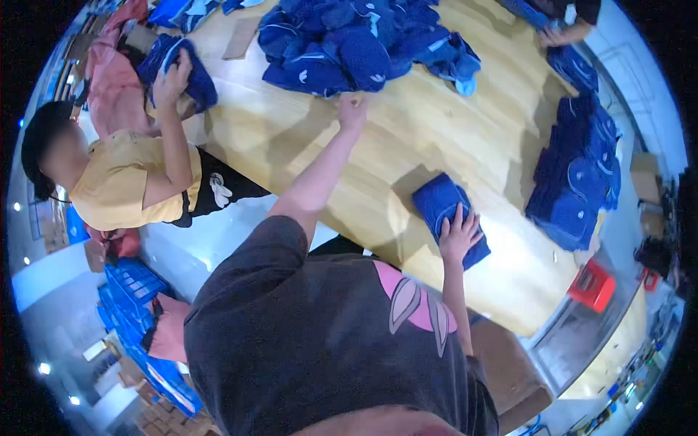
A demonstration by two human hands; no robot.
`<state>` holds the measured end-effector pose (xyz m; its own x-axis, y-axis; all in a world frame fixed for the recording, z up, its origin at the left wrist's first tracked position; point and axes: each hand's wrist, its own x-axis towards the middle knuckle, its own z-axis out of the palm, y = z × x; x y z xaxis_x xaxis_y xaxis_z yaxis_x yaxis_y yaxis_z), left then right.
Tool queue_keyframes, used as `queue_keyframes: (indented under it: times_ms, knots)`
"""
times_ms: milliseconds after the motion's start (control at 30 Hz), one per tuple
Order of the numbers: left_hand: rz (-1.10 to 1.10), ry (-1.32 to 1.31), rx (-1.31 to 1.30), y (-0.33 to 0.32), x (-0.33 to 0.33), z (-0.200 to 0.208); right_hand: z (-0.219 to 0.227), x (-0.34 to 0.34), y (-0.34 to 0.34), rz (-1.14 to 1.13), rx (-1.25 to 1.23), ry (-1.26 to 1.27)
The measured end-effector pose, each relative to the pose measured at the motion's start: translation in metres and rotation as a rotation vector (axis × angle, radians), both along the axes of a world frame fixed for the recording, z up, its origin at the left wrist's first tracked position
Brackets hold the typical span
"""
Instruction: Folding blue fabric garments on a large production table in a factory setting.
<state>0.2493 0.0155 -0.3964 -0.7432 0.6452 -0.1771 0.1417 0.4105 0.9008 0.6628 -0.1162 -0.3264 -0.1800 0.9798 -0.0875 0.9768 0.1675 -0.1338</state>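
Observation:
My left hand (352,111) reaches forward to the near edge of a heap of dark blue denim garments (327,54). Its fingers are curled closed, and whether cloth is pinched in them is hidden. Closer to me on the right, a folded blue denim garment (436,196) lies on the wooden table (392,145). Flat on top of it rests my right hand (459,234), open with the fingers spread.
At left, a person in a yellow shirt (120,182) handles a blue garment (193,80). Stacked folded garments (571,182) line the table's right side, near another person's hand (563,34). A brown card piece (240,38) lies beside the heap; a red container (592,285) stands at right.

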Motion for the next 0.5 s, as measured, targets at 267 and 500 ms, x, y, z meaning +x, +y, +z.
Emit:
queue_keyframes:
  times_ms: [267, 500]
  knots:
    - [-0.133, -0.031, 0.134, 0.077, -0.055, 0.063, 0.019, -0.013, -0.009, -0.047, 0.227, 0.215]
    - [-0.346, -0.938, 0.781, -0.022, -0.060, 0.253, 0.093, -0.084, 0.021, 0.042, 0.196, 0.600]
